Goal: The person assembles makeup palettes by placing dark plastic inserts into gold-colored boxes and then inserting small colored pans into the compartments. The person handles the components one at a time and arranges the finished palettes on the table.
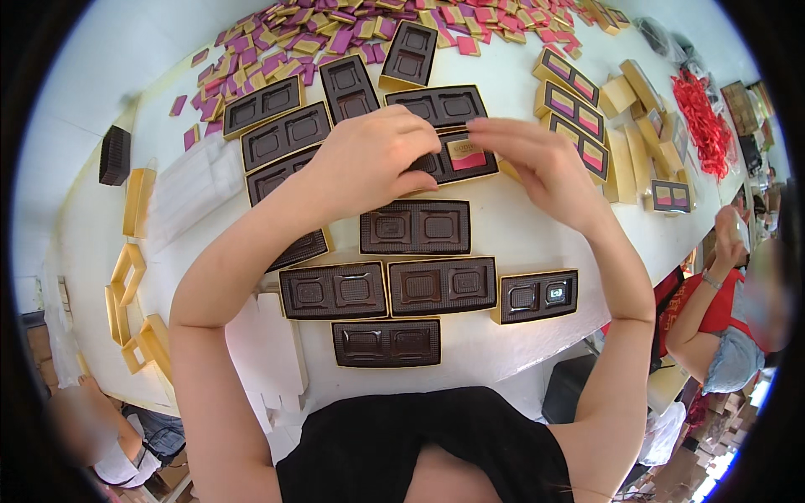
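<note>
A gold box with a dark two-well tray lies between my hands; a gold-and-pink wrapped square [466, 157] sits in its right well. Over the left part of that box is my left hand [373, 159], fingers bent, thumb and forefinger apart with dark tray showing between them. It covers much of the left well. My right hand [545, 172] is at the box's right end, fingers stretched toward its far right corner, holding nothing visible. Just beyond lies a box with an empty tray [438, 106]. Nearer me is another empty-tray box [415, 227].
More empty-tray boxes [333, 291] surround my arms. A heap of purple, pink and gold squares [352, 29] spreads along the far side. Filled boxes [572, 105], gold sleeves [641, 159] and red shredded filler [700, 121] are at right. Co-workers sit at right [708, 335] and lower left [113, 436].
</note>
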A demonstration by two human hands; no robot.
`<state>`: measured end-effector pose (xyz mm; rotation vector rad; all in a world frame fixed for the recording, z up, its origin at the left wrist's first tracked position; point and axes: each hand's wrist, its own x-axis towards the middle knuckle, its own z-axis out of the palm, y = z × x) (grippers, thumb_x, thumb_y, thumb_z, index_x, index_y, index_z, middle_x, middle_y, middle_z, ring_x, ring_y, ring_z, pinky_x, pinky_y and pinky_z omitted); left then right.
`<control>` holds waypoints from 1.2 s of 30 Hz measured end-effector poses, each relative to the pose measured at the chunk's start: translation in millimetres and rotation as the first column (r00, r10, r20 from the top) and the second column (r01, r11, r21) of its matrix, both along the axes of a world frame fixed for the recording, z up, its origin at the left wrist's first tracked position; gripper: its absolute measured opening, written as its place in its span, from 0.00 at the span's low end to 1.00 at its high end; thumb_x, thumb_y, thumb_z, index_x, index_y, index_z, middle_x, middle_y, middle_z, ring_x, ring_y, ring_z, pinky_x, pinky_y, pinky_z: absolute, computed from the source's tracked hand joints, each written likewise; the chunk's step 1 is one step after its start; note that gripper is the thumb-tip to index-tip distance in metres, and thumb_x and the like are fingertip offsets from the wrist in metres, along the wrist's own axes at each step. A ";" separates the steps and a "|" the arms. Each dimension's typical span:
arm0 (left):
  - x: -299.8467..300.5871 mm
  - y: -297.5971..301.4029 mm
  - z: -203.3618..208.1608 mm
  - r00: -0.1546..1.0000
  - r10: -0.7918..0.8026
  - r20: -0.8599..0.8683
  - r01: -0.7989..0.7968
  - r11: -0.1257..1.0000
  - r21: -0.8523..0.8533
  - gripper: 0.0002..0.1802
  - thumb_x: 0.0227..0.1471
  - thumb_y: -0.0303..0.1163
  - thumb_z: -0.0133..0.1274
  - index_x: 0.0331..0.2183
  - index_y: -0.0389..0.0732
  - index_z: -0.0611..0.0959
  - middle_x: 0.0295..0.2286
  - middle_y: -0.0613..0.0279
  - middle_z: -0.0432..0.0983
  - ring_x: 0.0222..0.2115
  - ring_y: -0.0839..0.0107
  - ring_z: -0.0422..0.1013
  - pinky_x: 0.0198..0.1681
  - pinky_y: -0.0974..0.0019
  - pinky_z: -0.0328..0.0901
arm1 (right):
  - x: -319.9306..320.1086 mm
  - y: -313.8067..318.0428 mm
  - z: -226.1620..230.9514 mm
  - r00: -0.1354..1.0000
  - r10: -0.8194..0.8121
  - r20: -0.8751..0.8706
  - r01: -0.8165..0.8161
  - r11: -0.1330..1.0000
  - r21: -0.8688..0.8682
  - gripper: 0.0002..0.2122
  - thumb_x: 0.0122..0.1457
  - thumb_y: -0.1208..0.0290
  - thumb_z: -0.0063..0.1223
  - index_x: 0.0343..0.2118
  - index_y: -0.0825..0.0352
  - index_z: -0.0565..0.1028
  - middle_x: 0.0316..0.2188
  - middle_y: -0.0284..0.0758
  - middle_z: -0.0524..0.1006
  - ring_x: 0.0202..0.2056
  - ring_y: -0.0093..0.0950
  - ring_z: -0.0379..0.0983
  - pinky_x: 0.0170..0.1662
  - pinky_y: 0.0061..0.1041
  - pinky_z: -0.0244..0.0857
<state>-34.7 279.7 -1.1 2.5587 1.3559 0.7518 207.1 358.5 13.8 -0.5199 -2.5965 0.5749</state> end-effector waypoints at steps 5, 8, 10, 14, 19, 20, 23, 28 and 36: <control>4.2 -3.2 -11.9 0.998 -0.012 -0.053 0.016 0.998 0.065 0.23 0.40 0.34 0.64 0.41 0.40 0.80 0.42 0.63 0.77 0.41 0.64 0.72 0.42 0.64 0.69 | 14.6 -16.5 -15.8 0.968 0.112 0.225 -0.152 0.974 0.166 0.21 0.53 0.76 0.53 0.52 0.68 0.70 0.53 0.38 0.71 0.57 0.36 0.64 0.65 0.46 0.48; 7.8 -5.1 -14.4 0.998 -0.008 -0.065 0.016 0.993 0.121 0.23 0.43 0.33 0.62 0.44 0.41 0.79 0.44 0.65 0.76 0.42 0.65 0.72 0.41 0.63 0.69 | 11.6 -6.4 -10.8 0.952 0.148 0.267 -0.188 0.974 0.130 0.21 0.53 0.76 0.53 0.52 0.68 0.71 0.54 0.37 0.72 0.56 0.37 0.66 0.65 0.48 0.48; 9.2 -4.2 -17.1 0.995 -0.040 -0.091 0.057 0.979 0.194 0.23 0.44 0.33 0.61 0.45 0.42 0.78 0.45 0.66 0.76 0.43 0.67 0.71 0.41 0.62 0.68 | 6.2 4.5 1.1 0.930 0.206 0.303 -0.234 0.971 0.056 0.19 0.51 0.78 0.52 0.49 0.67 0.74 0.50 0.37 0.75 0.53 0.36 0.70 0.64 0.50 0.48; 6.7 -3.9 -21.2 0.991 -0.064 -0.120 0.085 0.981 0.175 0.21 0.43 0.32 0.60 0.43 0.42 0.80 0.45 0.68 0.76 0.43 0.68 0.69 0.42 0.61 0.67 | -17.4 72.1 7.9 0.982 -0.138 0.130 0.163 0.965 -0.206 0.08 0.54 0.78 0.52 0.36 0.69 0.79 0.31 0.35 0.81 0.35 0.25 0.78 0.41 0.22 0.70; 10.3 0.8 -28.2 0.995 -0.098 -0.018 0.099 0.969 0.226 0.20 0.42 0.36 0.63 0.40 0.40 0.81 0.42 0.65 0.77 0.44 0.64 0.70 0.43 0.62 0.69 | -80.5 180.9 -52.8 0.973 -0.227 -0.034 0.227 0.974 -0.002 0.13 0.51 0.70 0.56 0.39 0.68 0.78 0.35 0.42 0.80 0.36 0.37 0.78 0.41 0.32 0.70; 8.9 0.9 -28.1 0.995 -0.095 0.011 0.090 0.970 0.225 0.19 0.42 0.37 0.63 0.38 0.40 0.81 0.41 0.64 0.77 0.43 0.64 0.71 0.43 0.62 0.69 | -94.3 182.6 -61.6 0.975 -0.221 -0.033 0.222 0.950 0.220 0.14 0.50 0.69 0.57 0.40 0.69 0.78 0.36 0.43 0.79 0.38 0.39 0.77 0.42 0.34 0.70; 6.6 -1.9 -23.8 0.995 -0.062 0.082 0.041 0.971 0.235 0.15 0.41 0.36 0.64 0.32 0.40 0.81 0.37 0.63 0.78 0.40 0.63 0.73 0.41 0.64 0.70 | -122.0 195.5 -56.7 0.960 -0.274 0.056 0.240 0.909 0.341 0.16 0.49 0.71 0.58 0.42 0.67 0.77 0.37 0.42 0.79 0.40 0.38 0.76 0.44 0.34 0.70; 7.0 -3.6 -26.2 0.996 -0.062 0.063 0.049 0.979 0.199 0.13 0.40 0.32 0.63 0.32 0.40 0.81 0.37 0.64 0.78 0.41 0.64 0.73 0.41 0.64 0.70 | -134.4 225.4 -45.0 0.962 -0.260 0.081 0.246 0.958 0.149 0.18 0.46 0.75 0.60 0.44 0.65 0.77 0.39 0.40 0.79 0.42 0.34 0.76 0.47 0.31 0.69; 5.7 -1.2 -33.2 0.986 -0.035 0.161 -0.002 0.974 0.225 0.15 0.37 0.32 0.66 0.29 0.40 0.79 0.34 0.63 0.77 0.38 0.62 0.73 0.38 0.63 0.69 | -121.1 225.1 -45.3 0.970 -0.241 0.009 0.239 0.965 0.107 0.16 0.49 0.73 0.61 0.44 0.63 0.76 0.31 0.35 0.80 0.30 0.29 0.75 0.35 0.30 0.68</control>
